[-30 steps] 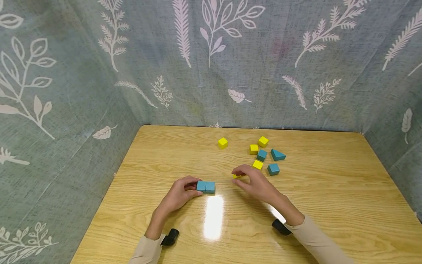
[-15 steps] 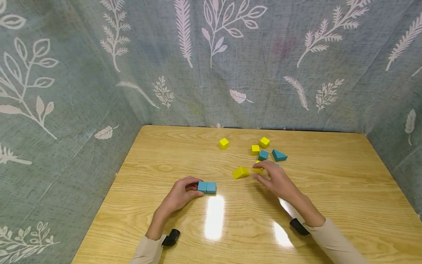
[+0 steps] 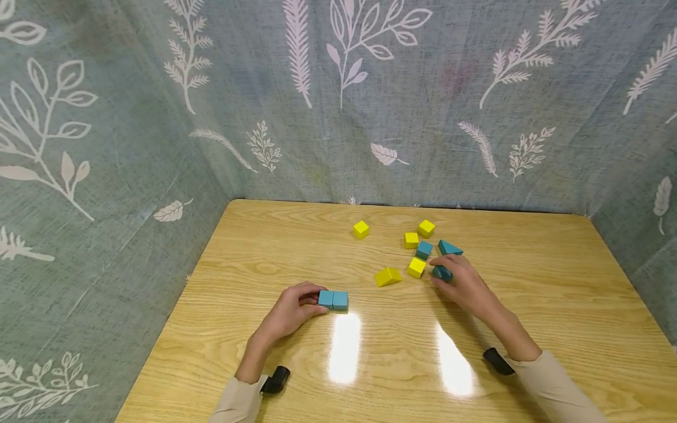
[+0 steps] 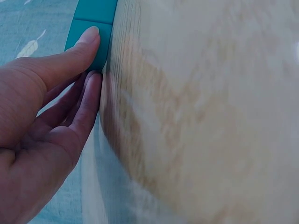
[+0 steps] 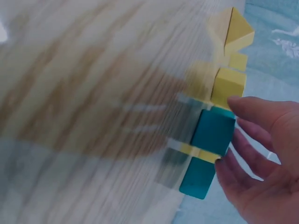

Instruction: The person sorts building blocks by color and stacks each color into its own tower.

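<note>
Right hand (image 3: 465,284) has left the yellow wedge (image 3: 388,277), now parted around a blue cube (image 5: 213,130), within grasp; left hand (image 3: 292,308) pinches another cube (image 3: 325,299).

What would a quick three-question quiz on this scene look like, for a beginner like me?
1. True or false: the left hand is holding nothing.
2. How many yellow pieces are on the table?
3. What colour is the piece between the thumb and fingers of the right hand? a) red b) blue c) white

Key:
1. False; it pinches a blue block.
2. Five: four cubes and one wedge.
3. b) blue.
</note>
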{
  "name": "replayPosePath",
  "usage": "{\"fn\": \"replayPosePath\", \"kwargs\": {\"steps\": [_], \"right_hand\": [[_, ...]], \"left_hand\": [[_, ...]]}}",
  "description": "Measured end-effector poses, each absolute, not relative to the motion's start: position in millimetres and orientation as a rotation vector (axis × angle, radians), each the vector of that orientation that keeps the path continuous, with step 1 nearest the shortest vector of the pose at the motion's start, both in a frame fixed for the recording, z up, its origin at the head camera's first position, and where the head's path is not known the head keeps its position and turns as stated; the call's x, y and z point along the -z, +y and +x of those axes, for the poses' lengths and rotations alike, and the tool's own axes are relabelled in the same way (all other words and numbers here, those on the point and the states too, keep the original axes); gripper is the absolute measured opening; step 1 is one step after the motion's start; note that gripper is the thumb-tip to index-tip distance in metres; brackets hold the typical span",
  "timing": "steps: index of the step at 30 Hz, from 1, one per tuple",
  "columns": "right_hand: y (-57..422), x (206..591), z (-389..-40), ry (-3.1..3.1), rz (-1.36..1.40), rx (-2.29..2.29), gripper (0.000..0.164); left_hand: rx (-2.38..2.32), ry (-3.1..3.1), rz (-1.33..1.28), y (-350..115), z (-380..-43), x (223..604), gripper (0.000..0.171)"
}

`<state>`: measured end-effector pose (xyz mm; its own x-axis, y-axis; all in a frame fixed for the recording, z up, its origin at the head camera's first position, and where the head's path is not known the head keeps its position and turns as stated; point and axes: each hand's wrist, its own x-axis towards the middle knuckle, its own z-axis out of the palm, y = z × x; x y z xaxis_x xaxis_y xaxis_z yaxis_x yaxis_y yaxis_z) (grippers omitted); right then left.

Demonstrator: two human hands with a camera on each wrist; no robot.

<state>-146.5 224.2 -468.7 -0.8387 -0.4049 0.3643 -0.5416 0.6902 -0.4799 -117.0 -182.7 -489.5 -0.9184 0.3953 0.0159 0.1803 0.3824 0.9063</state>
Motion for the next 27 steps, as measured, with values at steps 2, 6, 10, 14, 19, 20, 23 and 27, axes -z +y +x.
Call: {"fn": "replayPosePath", "kwargs": {"steps": [2,6,10,14,19,20,23,27], "right_hand": [[226.2,468.3,-145.6,-2.707,0.751,-0.871,0.037],[228.6,466.5,-145.3,-2.754,0.752,-0.864,0.036],[230.3,464.7,-146.6,-2.773,0.752,-0.830,0.037],[231.4,463.2,-146.5,-2.756,0.756,-0.855,0.037],[229.9,461.2,-143.8,-2.744,0.747,-0.943,0.034],[229.1,460.3,-143.0,-2.750,0.741,-0.964,0.033],[225.9,457.4,-140.3,-2.747,0.736,-1.056,0.032],[218.8,454.3,-135.9,-2.727,0.718,-1.249,0.032]], "left_hand": [[-1.556,2.436,0.515,-182.9,-117.1,489.4,0.036],[-1.548,2.435,0.497,-183.2,-116.7,488.5,0.036],[-1.542,2.430,0.475,-182.9,-116.6,487.1,0.037],[-1.548,2.432,0.491,-183.0,-116.4,487.1,0.037],[-1.556,2.426,0.501,-184.0,-115.9,488.1,0.037],[-1.555,2.426,0.505,-184.1,-115.9,488.3,0.037],[-1.549,2.429,0.491,-183.7,-116.4,487.5,0.037],[-1.551,2.432,0.505,-183.8,-116.4,487.8,0.037]]}}
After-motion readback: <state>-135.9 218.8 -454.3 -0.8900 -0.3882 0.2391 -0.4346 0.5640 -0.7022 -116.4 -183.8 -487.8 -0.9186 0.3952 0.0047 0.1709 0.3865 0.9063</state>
